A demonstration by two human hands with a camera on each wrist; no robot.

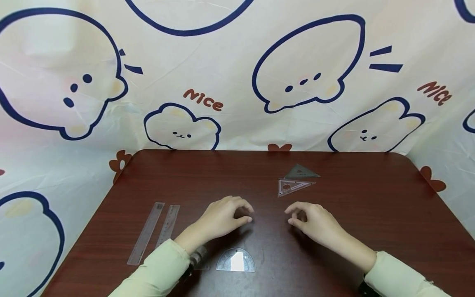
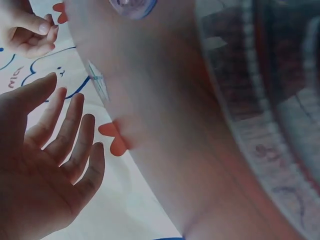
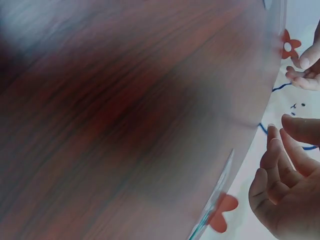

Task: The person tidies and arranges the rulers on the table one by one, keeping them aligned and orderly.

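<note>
Protractor (image 1: 235,260) flat on the worktop (image 1: 371,206), near the left grip (image 1: 222,218) — relaxed and empty, like the right grip (image 1: 316,221). Probably light, stiff, slick, brittle — best pinched by its curved rim.

Counted one protractor (image 1: 235,260). Left of it were two rulers (image 1: 146,234) (image 1: 168,225), one clear piece (image 1: 203,265), partly hidden. Beyond it, two hands (image 1: 222,216) (image 1: 315,220); farther, rightward, two set squares (image 1: 299,172) (image 1: 293,187).
</note>
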